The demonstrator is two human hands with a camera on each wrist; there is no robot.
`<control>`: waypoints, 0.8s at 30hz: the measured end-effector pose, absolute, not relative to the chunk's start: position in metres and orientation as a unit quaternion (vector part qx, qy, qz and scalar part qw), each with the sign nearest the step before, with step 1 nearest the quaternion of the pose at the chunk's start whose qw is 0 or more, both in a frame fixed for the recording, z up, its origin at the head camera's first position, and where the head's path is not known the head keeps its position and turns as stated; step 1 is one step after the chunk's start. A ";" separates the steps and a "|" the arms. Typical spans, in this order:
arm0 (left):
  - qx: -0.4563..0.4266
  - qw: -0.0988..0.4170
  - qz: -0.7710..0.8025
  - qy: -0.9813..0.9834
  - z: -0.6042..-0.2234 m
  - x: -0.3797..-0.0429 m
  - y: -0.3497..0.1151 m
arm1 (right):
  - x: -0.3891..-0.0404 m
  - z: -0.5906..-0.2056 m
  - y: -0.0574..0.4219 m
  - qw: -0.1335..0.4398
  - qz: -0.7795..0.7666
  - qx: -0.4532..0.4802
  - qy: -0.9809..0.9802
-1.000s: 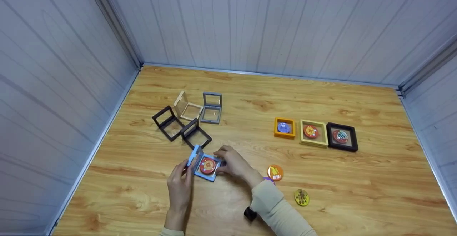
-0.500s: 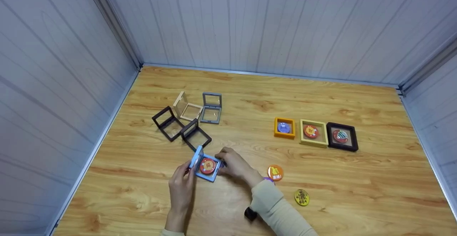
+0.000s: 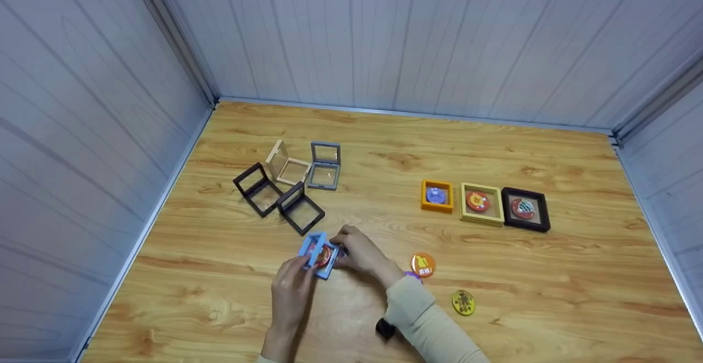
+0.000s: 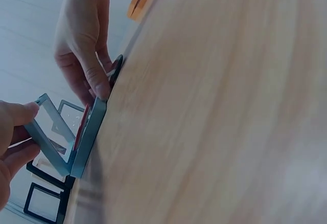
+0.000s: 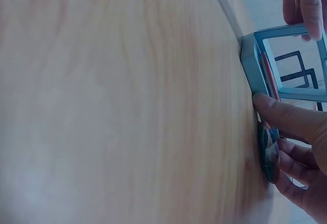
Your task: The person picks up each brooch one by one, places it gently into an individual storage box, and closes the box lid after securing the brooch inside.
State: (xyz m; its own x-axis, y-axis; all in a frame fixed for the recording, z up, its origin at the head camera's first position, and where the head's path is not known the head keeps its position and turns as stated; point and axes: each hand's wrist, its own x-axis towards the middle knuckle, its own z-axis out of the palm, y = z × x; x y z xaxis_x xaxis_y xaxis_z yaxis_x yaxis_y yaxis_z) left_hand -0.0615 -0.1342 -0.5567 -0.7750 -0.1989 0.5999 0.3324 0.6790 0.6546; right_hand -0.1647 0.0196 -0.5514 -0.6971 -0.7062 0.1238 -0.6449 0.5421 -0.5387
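Observation:
A small light-blue hinged display frame [image 3: 324, 275] lies on the table, its lid [image 4: 48, 150] partly lowered over a round red badge [image 3: 326, 255] in the base. My left hand [image 3: 291, 294] pinches the lid between thumb and fingers. At the base's right side, my right hand [image 3: 362, 253] grips the edge, its thumb low against the frame in the right wrist view. Another round badge [image 5: 268, 152] with a dark rim stands tilted beside the frame, close under my right fingers; the hand mostly hides it in the head view.
Unfolded frames in black [image 3: 302, 214], dark brown [image 3: 263, 198], beige [image 3: 294, 171] and grey [image 3: 324, 176] sit beyond. Orange [image 3: 437, 208], yellow [image 3: 482, 220] and black [image 3: 527, 225] frames with badges stand right. Loose orange [image 3: 423, 264], purple [image 3: 413, 277] and yellow [image 3: 463, 302] badges lie nearer.
My left hand has moved right, swinging the blue lid from nearly upright down over the red badge. The right hand has stayed at the base's edge.

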 end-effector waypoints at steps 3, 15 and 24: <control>-0.042 0.320 -0.398 -0.859 -0.558 -0.060 -0.131 | -0.165 -0.552 0.020 0.054 -0.287 -0.384 0.876; -0.037 0.261 -0.339 -0.903 -0.559 -0.060 -0.121 | -0.167 -0.553 0.018 0.070 -0.306 -0.372 0.873; -0.048 0.226 -0.308 -0.923 -0.557 -0.060 -0.119 | -0.167 -0.553 0.018 0.066 -0.296 -0.376 0.876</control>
